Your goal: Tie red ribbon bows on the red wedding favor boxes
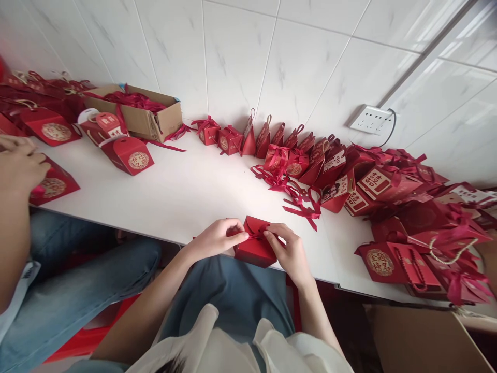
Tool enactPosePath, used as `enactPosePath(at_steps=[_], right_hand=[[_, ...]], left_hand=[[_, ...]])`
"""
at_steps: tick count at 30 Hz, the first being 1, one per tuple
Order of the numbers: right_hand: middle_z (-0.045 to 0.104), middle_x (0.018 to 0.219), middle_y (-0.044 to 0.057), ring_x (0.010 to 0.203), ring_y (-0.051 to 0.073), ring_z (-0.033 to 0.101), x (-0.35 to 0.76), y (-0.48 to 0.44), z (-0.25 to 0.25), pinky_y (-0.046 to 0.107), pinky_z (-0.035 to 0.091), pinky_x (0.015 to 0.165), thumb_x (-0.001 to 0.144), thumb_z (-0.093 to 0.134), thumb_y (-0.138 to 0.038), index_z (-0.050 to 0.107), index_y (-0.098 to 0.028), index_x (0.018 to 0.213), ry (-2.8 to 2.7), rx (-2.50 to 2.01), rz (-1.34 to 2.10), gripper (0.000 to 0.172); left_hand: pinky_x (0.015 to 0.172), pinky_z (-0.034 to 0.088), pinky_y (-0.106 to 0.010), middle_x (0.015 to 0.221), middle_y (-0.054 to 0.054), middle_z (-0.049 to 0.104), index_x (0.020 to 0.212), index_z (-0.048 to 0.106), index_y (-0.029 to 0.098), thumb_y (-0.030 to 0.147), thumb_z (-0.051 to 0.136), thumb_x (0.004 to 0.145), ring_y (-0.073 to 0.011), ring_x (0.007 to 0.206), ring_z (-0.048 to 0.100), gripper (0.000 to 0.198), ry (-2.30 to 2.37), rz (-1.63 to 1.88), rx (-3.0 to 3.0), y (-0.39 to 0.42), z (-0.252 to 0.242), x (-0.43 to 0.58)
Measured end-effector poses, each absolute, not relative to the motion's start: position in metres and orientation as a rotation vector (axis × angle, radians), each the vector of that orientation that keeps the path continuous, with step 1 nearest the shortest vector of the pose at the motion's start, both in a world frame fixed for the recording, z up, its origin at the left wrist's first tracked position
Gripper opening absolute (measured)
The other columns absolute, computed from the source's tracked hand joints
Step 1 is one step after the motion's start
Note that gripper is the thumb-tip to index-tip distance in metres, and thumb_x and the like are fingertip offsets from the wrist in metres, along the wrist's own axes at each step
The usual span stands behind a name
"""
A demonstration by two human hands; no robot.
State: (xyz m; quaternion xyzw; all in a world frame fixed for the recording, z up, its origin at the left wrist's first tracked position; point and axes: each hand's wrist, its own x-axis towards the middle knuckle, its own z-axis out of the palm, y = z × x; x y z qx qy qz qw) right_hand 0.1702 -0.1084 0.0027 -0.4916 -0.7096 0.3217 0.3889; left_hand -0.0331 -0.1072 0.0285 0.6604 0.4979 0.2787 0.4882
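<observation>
The red gift box (254, 254) sits at 6 o'clock, at the white table (174, 191)'s edge. The left hand (221, 235) and right hand (288, 249) pinch its satin ribbon (254, 237); even tension toward 9 and 3 o'clock should centre the knot. Loose ribbons (301, 199) lie at 1 o'clock.

"Where'd the L hand (223, 235) have room?"
"Fwd & L: bare white table (194, 181), from the held box (254, 254) to the lone red box (123, 154) by the carton (171, 120)."
"Did anything block far L?"
"Yep, co-worker's hand (24, 161) over another box (60, 180) at the edge."
"And the R hand (287, 247)?"
"Tighter. Loose ribbons (279, 178) lay just ahead, gift boxes (249, 143) behind 'em, nr the wall (240, 62). Only a short bare strip ran R, btwn hand & the big pile (419, 220), which blocked the rest."
</observation>
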Motion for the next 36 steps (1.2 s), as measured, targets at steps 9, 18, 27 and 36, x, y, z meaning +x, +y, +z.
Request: enactPosePath(at_steps=[9,18,27,36], right_hand=[[0.068,0.090,0.005,0.089,0.022,0.061,0.168,-0.112,0.001,0.040,0.042,0.087,0.090,0.049,-0.030,0.063,-0.024,0.087,-1.797,-1.220,0.794,0.016],[0.065,0.105,0.007,0.101,0.022,0.058,0.168,-0.114,0.001,0.041,0.042,0.091,0.090,0.048,-0.031,0.064,-0.023,0.089,-1.811,-1.192,0.843,0.017],[0.056,0.113,0.012,0.117,0.029,0.049,0.166,-0.116,0.001,0.045,0.043,0.092,0.086,0.053,-0.038,0.059,-0.021,0.069,-1.739,-1.334,0.735,0.025],[0.057,0.117,0.008,0.113,0.026,0.053,0.164,-0.107,-0.003,0.046,0.041,0.097,0.085,0.055,-0.032,0.064,-0.024,0.087,-1.805,-1.276,0.776,0.013]], left_hand=[[0.081,0.045,-0.028,0.097,-0.003,0.062,0.101,0.060,0.022,0.037,0.050,0.084,-0.0178,0.088,0.059,0.025,1.302,0.769,1.858,-0.103,0.029,-0.022],[0.080,0.045,-0.027,0.089,-0.002,0.059,0.079,0.060,0.020,0.032,0.049,0.086,-0.0165,0.084,0.058,0.018,1.149,0.861,1.918,-0.091,0.026,-0.009],[0.073,0.044,-0.026,0.082,0.001,0.062,0.078,0.055,0.020,0.034,0.051,0.084,-0.0148,0.076,0.058,0.016,1.214,0.827,1.768,-0.095,0.029,-0.008],[0.070,0.045,-0.023,0.080,0.002,0.064,0.079,0.057,0.020,0.035,0.051,0.085,-0.0134,0.074,0.059,0.017,1.225,0.823,1.763,-0.094,0.029,-0.010]])
